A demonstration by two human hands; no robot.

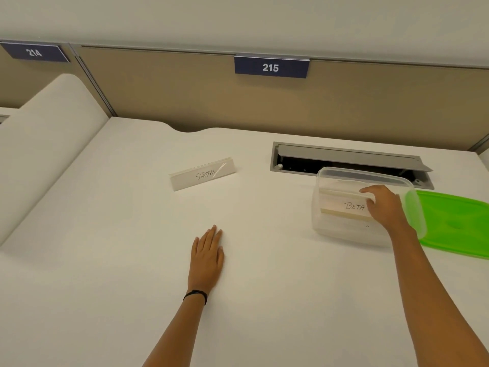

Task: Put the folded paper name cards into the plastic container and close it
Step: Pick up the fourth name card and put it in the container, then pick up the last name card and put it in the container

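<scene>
A clear plastic container (341,231) stands open on the white desk at the right. Inside it lies a folded name card marked BETA (346,206), and my right hand (383,205) reaches into the container with its fingers on that card's right end. The green lid (457,223) lies flat on the desk just right of the container. A second folded card marked SIGMA (202,174) stands upright on the desk to the left, apart from both hands. My left hand (207,256) rests flat on the desk, palm down, holding nothing.
A grey cable hatch (344,157) with its flap raised sits in the desk right behind the container. A tan partition with a sign 215 (271,67) closes off the back. A rounded white divider (47,139) rises along the left side.
</scene>
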